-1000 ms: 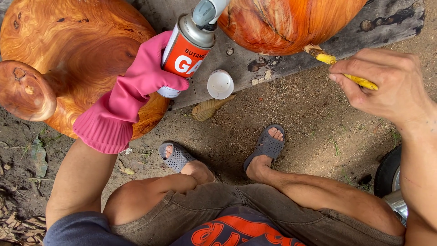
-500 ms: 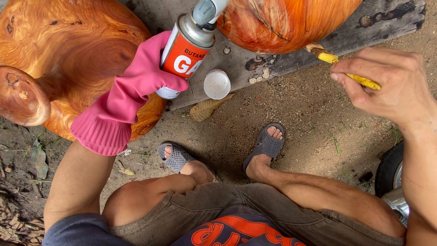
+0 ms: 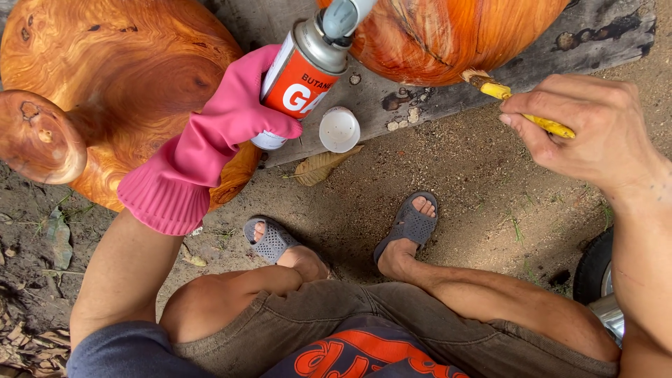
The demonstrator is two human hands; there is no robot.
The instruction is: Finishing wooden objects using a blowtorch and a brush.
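Left hand [image 3: 217,129] in a pink glove grips a gas canister [image 3: 302,77] — right hand [image 3: 588,126] pinches a yellow brush [image 3: 521,105] touching the orange wood piece [image 3: 455,35] on the plank's [image 3: 602,38] edge.

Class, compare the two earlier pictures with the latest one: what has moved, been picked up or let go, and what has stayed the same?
Hardly anything moved. The gloved left hand keeps its grip on the gas canister, and the bare right hand still holds the yellow-handled brush at the orange wooden piece. Nothing was picked up or released. The white cap lies where it was.
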